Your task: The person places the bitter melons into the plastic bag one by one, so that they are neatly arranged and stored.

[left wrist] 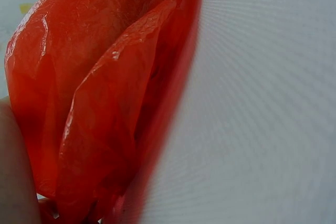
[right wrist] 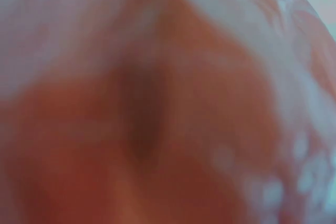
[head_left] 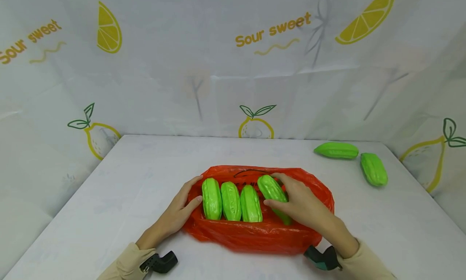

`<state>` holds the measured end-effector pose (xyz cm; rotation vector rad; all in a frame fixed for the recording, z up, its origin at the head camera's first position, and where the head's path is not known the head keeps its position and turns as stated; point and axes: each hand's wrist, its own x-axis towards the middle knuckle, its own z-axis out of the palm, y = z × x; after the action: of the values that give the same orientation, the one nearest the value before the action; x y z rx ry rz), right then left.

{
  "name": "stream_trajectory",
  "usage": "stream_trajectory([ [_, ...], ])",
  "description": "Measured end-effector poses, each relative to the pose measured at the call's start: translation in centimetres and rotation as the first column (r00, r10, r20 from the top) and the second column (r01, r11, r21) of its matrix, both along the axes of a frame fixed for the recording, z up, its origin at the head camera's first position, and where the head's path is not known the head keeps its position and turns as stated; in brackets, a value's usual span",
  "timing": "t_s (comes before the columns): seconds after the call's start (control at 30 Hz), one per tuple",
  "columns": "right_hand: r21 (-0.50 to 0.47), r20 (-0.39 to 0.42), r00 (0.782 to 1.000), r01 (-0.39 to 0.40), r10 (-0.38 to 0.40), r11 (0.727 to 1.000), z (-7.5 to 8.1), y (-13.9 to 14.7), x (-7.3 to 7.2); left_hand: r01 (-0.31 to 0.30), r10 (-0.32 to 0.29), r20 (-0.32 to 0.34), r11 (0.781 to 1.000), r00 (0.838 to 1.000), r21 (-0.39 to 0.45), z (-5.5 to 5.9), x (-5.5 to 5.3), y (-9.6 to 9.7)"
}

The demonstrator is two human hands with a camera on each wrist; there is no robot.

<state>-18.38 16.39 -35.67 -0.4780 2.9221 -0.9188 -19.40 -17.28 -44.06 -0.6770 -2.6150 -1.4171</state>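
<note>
A red plastic bag (head_left: pixel 255 237) lies spread on the table with its mouth open upward. Three green ridged fruits, starfruit-like in shape, sit side by side in it: a left one (head_left: pixel 212 199), a middle one (head_left: pixel 231 201) and a right one (head_left: pixel 251 205). My left hand (head_left: pixel 182 205) holds the bag's left side, some fingers hidden; bag folds (left wrist: pixel 105 103) fill much of the left wrist view. With thumb and fingers my right hand (head_left: pixel 300 199) grips a fourth green ridged fruit (head_left: pixel 271 187), tilted over the bag's right part. Blurred red film (right wrist: pixel 210 103) covers the right wrist view.
Two more green ridged fruits lie at the table's back right, one pointed fruit (head_left: pixel 336 150) lying sideways and another fruit (head_left: pixel 374 169) nearer the right edge. The white table (head_left: pixel 145 166) meets a lemon-printed curtain (head_left: pixel 164 90) behind. Dark wrist devices show at both sleeves.
</note>
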Motion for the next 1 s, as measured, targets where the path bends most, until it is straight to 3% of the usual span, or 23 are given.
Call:
stream_trajectory([
  [0.27, 0.004, -0.002, 1.0, 0.003, -0.003, 1.0, -0.34, -0.26, 0.13, 0.004, -0.004, 0.002, 1.0, 1.0, 0.005, 0.0, -0.01, 0.01],
  [0.5, -0.007, -0.024, 0.998, -0.064, 0.064, 0.998, -0.49, -0.13, 0.18, 0.004, -0.004, -0.001, 1.0, 1.0, 0.003, -0.05, 0.0, 0.01],
  [0.87, -0.027, 0.102, 0.989, -0.105, 0.107, 0.994, 0.19, 0.33, 0.22, 0.003, -0.003, 0.001, 1.0, 1.0, 0.001, 0.06, 0.06, 0.01],
  [1.0, -0.03, 0.114, 0.987, -0.11, 0.113, 0.993, 0.24, 0.28, 0.25, 0.004, -0.004, 0.002, 1.0, 1.0, 0.002, 0.11, 0.08, 0.01],
])
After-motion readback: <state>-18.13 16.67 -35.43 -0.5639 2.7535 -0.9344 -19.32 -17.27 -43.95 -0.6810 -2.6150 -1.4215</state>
